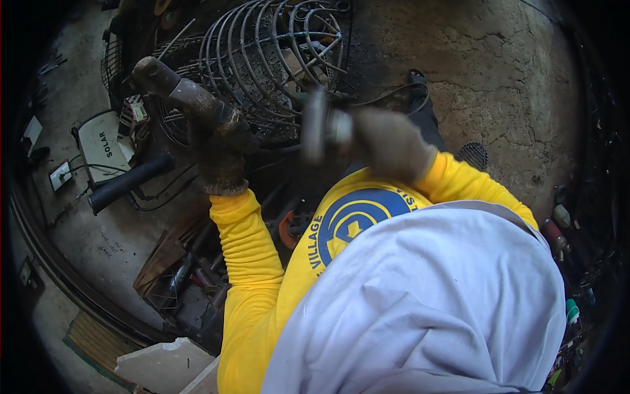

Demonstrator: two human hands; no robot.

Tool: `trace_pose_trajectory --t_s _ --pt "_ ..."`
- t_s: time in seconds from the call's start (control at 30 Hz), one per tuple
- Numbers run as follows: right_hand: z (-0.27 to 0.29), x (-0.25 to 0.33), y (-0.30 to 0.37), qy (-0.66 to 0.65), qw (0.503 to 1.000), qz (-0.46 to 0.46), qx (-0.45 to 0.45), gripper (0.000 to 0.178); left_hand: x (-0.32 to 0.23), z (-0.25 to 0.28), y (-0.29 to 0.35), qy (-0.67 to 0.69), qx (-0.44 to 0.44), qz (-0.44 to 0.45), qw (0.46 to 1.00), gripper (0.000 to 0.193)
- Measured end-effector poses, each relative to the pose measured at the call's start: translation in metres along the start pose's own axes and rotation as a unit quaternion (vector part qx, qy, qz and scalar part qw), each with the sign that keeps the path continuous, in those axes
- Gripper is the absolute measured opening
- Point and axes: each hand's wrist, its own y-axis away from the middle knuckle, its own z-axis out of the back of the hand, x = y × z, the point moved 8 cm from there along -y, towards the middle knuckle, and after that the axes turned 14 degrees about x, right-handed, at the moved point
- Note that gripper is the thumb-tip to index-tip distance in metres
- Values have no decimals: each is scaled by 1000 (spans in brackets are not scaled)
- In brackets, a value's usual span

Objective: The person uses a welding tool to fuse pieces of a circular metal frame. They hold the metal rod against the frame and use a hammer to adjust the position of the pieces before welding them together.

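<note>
My left hand [220, 150], in a dark brown work glove, is wrapped round a thick, rusty metal cylinder [187, 95] with a stepped, rounded end pointing to the far left. My right hand [392, 141], in a similar glove, is closed on a metal tool [316, 125] with a broad grey head and a lighter collar. Motion blurs that tool and the hand, so its exact kind does not show. Its head is to the right of the left hand, apart from the cylinder. Beyond both hands lies a rounded cage of bent metal rods [262, 49].
At left are a pale panel-like box [104, 146] with cables and a black tube [131, 182]. An orange C-shaped piece [287, 230] shows below the hands among scrap metal. White cloth [426, 295] covers the lower right. Cracked concrete floor [499, 85] extends far right.
</note>
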Motion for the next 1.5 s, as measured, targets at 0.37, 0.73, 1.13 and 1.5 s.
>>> trace_pose_trajectory --t_s 0.37,0.73,1.13,1.5 --pt "5 16 0 41 998 56 -3 38 -6 -8 -3 -11 -37 -10 999 43" --pt "9 13 1 -5 999 -15 30 37 1 -15 -8 130 5 19 991 45" --pt "-7 -14 13 -7 999 36 11 43 -13 -25 -3 -81 -59 -38 994 48" --pt "15 -53 17 -5 995 -52 -89 32 0 -16 1 27 7 -23 999 42"
